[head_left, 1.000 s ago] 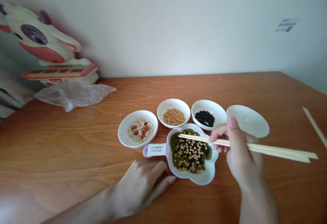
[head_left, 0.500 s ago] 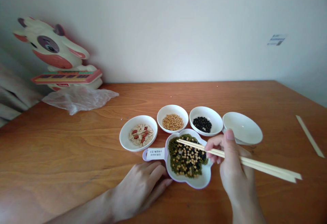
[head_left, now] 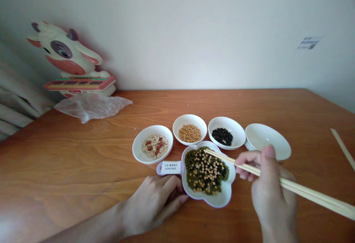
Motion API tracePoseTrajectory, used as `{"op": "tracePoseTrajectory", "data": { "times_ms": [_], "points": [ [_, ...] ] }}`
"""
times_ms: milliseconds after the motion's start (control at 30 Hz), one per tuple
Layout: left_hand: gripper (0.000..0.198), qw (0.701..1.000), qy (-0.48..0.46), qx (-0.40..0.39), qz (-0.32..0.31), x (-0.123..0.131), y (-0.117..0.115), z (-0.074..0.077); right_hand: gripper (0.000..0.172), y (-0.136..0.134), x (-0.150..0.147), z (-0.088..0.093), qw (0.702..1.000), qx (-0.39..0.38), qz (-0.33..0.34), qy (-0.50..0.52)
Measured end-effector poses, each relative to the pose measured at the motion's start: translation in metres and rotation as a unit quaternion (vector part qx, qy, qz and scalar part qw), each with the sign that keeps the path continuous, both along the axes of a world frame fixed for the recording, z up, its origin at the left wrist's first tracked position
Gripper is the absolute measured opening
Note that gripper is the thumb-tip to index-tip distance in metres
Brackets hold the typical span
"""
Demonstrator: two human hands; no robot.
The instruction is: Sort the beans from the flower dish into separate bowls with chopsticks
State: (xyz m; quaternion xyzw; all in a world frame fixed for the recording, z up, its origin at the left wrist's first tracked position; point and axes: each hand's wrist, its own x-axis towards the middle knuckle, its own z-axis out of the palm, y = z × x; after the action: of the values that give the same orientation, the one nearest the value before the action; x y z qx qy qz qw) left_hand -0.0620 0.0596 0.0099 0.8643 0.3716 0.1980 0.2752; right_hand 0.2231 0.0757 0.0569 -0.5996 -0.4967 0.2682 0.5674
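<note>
My right hand (head_left: 273, 184) grips a pair of wooden chopsticks (head_left: 305, 194), their tips close together over the beans at the far part of a flower-shaped dish (head_left: 222, 198). Whether a bean is between the tips is too small to tell. Mixed green, black and yellow beans (head_left: 206, 171) cover most of the dish's bottom. Just below its labelled handle (head_left: 171, 167), my left hand (head_left: 155, 204) rests on the table with curled fingers against the dish's left edge; some fingertips are hidden.
Behind the dish stand white bowls with peanuts (head_left: 155, 147), yellow soybeans (head_left: 190, 133) and black beans (head_left: 222, 136). A bare white bowl (head_left: 267, 139) sits farther right. A pale stick (head_left: 342, 148) lies rightmost; a plastic bag (head_left: 94, 107) and cow toy (head_left: 74, 60) are back left.
My right hand has moved right and slightly down with the chopsticks, their tips shifting rightward over the beans. My left hand stays by the dish. The whole view has shifted slightly.
</note>
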Motion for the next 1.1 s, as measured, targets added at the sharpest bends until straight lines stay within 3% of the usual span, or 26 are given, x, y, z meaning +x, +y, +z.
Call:
{"op": "tracePoseTrajectory", "data": {
  "times_ms": [333, 600, 767, 933, 1100],
  "points": [
    [0.006, 1.0, 0.021, -0.021, -0.001, 0.0, 0.001, 0.001, 0.072, 0.0, -0.005, -0.008, 0.999, -0.024, 0.027, -0.014],
    [0.008, 1.0, 0.013, -0.009, -0.007, -0.002, 0.0, 0.0, 0.062, 0.005, -0.005, -0.008, 0.995, 0.031, 0.073, -0.053],
    [0.007, 0.999, 0.005, -0.046, 0.008, -0.002, 0.002, 0.001, 0.062, 0.002, -0.003, 0.0, 0.988, 0.066, 0.111, -0.088],
    [0.009, 0.998, -0.003, -0.062, 0.005, -0.003, 0.003, 0.002, 0.061, -0.001, -0.004, 0.004, 0.988, 0.071, 0.097, -0.099],
    [0.012, 0.996, -0.016, -0.091, 0.009, -0.005, 0.003, 0.003, 0.064, 0.003, -0.002, -0.003, 0.992, 0.059, 0.069, -0.09]
  ]
}}
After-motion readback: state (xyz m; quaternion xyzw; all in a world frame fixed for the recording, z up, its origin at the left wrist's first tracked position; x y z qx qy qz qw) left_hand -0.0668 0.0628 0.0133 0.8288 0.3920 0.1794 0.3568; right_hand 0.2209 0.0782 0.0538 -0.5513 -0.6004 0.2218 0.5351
